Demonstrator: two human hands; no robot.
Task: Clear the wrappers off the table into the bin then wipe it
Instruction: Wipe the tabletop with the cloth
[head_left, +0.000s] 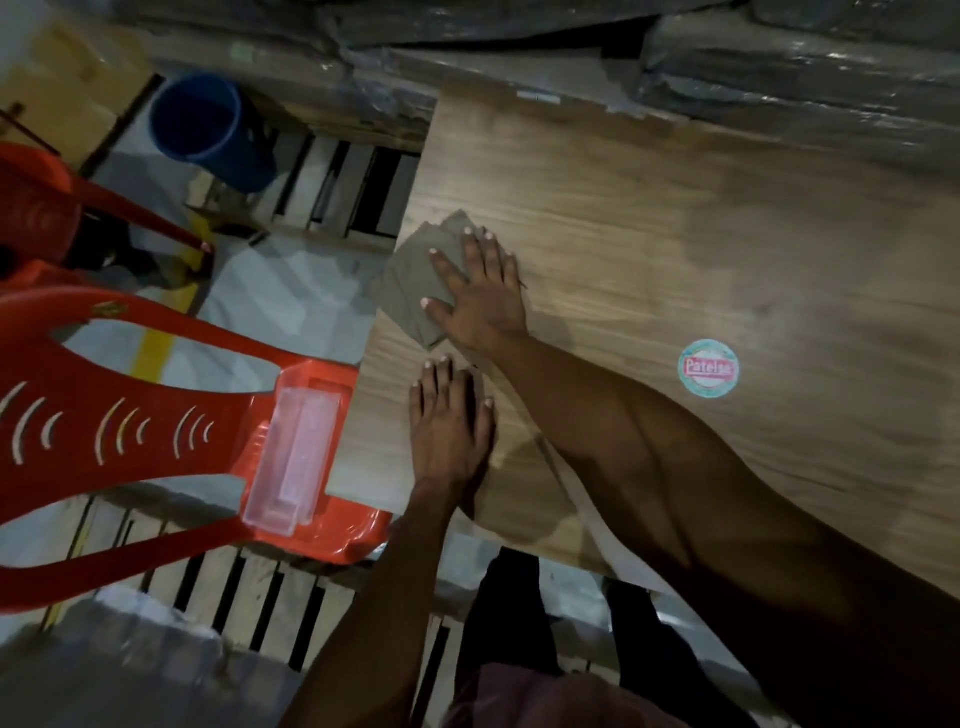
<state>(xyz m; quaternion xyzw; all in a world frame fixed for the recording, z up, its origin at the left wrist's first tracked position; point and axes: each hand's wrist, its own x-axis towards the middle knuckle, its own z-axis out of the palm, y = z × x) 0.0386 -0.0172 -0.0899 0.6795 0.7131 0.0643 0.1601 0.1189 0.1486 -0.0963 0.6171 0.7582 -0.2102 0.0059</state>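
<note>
The right hand is pressing flat, fingers spread, on the grey cloth at the table edge. The left hand is lying flat on the table just beside the cloth. The blue bin is standing on the floor, well apart from the cloth.

cloth on table, bin left

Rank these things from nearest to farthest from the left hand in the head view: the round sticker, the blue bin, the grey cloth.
From the left hand:
1. Grey cloth, just ahead of it, under the right hand at the table's left edge.
2. Round sticker, to the right on the table.
3. Blue bin, far left on the floor.
</note>
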